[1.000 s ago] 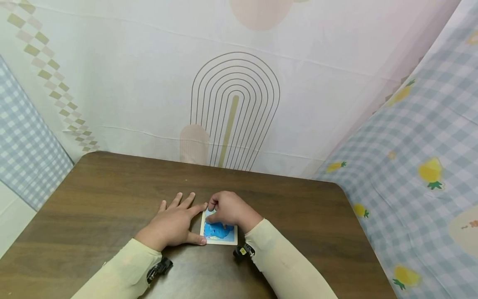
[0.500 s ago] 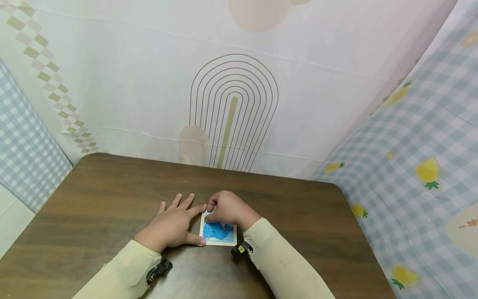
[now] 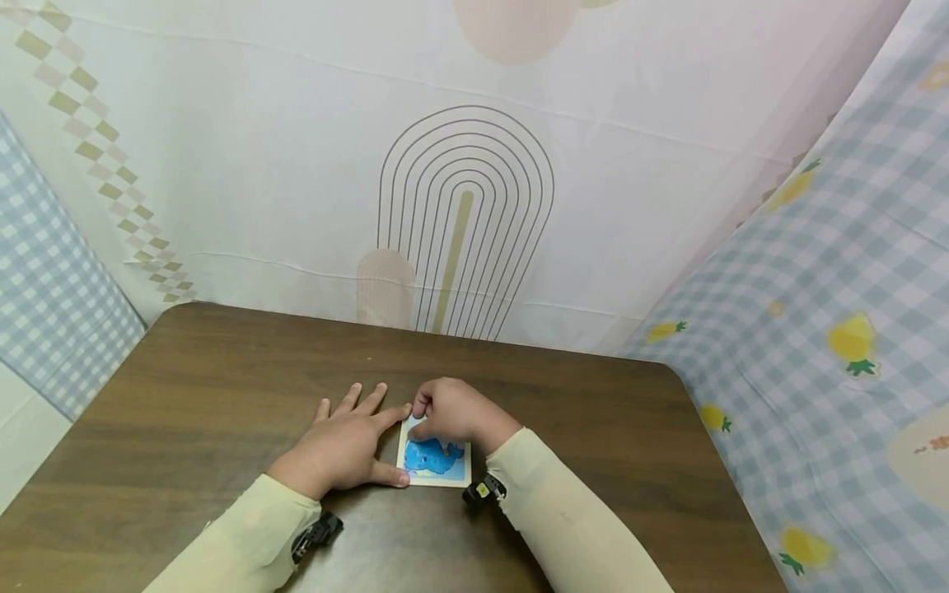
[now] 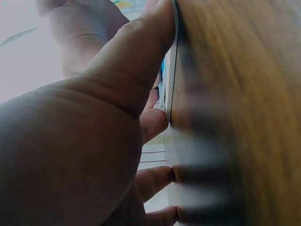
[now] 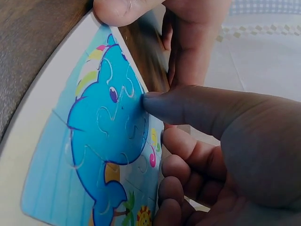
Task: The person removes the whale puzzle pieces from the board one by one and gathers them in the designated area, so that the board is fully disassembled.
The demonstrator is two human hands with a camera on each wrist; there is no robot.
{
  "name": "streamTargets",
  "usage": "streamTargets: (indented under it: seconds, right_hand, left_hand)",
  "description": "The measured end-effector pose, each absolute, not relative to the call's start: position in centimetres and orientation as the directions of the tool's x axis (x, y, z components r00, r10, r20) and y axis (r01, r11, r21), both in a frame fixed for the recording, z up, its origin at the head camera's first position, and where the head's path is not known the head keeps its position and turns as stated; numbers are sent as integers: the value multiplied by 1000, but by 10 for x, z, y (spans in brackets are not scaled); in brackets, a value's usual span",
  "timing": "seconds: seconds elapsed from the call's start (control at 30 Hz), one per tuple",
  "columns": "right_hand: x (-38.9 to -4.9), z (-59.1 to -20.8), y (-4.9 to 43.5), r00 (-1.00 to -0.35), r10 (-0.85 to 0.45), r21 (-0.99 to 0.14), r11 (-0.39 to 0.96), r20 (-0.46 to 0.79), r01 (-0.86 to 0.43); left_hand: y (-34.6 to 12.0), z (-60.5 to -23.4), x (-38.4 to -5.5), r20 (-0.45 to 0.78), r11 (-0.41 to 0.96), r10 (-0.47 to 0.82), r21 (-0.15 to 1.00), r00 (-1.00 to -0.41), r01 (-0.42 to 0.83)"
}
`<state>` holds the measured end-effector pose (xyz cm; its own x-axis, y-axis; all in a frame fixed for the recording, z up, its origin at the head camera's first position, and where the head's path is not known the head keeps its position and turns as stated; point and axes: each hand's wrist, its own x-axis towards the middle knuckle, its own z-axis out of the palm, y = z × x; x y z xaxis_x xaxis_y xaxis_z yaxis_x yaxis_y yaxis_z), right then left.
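A small square jigsaw puzzle [image 3: 433, 463] with a pale border and a blue whale picture lies on the brown table. My left hand [image 3: 337, 445] is spread flat at its left side, the thumb on the near left corner and the index fingertip at the far left corner. Over the puzzle's far part bends my right hand [image 3: 455, 416], its fingers curled. In the right wrist view the right thumb [image 5: 162, 103] touches the whale [image 5: 108, 113], and the curled fingertips [image 5: 171, 167] sit close by the puzzle's face. I cannot tell whether they pinch a piece.
Brown tabletop [image 3: 593, 428] surrounds both hands. Behind it hangs a pale patterned cloth [image 3: 296, 165], and a blue checked cloth [image 3: 786, 329] hangs along the right side. Black wrist cameras sit at both sleeves.
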<state>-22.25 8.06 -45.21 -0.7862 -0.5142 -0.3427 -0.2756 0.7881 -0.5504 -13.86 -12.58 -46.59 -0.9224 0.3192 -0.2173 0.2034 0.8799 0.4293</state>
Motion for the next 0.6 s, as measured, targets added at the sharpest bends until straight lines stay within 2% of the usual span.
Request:
streamTargets:
  seconds: [0.6]
  right_hand:
    - [-217, -446, 81, -781, -538, -537, 781, -317, -320]
  left_hand:
    - [-126, -466, -140, -229, 881, 319, 430, -920, 199]
